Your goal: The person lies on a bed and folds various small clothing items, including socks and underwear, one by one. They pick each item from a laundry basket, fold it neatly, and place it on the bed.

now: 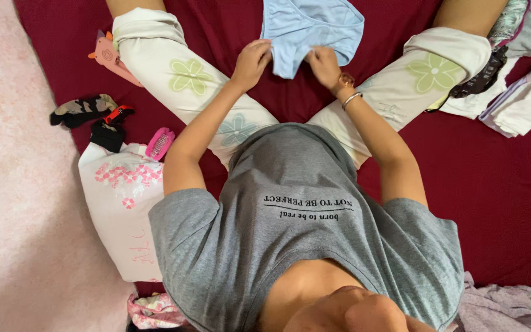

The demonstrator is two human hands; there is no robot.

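Gripping light blue underwear (312, 27), left hand (251, 61) pinches its edge. Right hand (325, 64) pinches the fabric alongside, on dark red bedding (499, 184).

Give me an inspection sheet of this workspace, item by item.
Surface: dark red bedcover, person seated with legs apart.
Job's things: light blue cotton garment, held at its lower edge between the legs.
Clutter: pink hair clip, black-and-red bundle, white floral pillow, folded white clothes.
Grippers: left hand and right hand both grip the garment; bangles on the right wrist.
Cables: nothing seen.
Surroundings: pink fluffy rug to the left; crumpled lilac cloth at the lower right.
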